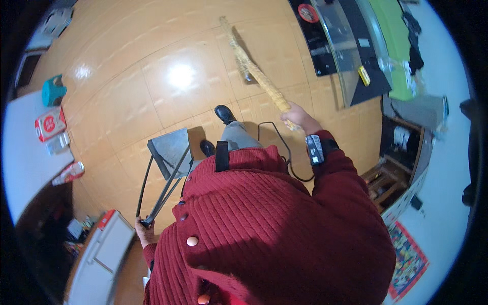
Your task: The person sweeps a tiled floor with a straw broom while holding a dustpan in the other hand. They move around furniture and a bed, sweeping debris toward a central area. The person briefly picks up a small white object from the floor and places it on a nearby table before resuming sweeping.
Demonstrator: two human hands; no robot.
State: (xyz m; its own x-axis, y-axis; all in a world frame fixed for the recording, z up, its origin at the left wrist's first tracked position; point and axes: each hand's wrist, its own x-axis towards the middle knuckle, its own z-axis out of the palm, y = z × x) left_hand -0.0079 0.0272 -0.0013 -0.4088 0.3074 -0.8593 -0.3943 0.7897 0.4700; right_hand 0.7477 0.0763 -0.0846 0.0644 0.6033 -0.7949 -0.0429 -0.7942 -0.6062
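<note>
Yellow broom [262,80] in right grip [300,119]; lettered red-white packet [51,124] leftward.

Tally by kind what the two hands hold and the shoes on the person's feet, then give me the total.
Long yellow tool, in the right hand: 1
Long-handled dustpan, in the left hand: 1
Black shoes: 2
Total: 4

Right arm [339,170] — reaching forward and outward, the right hand [300,117] curled in a grip. Left hand [146,233] — low beside the body [264,218], fingers curled, forearm mostly hidden.
</note>
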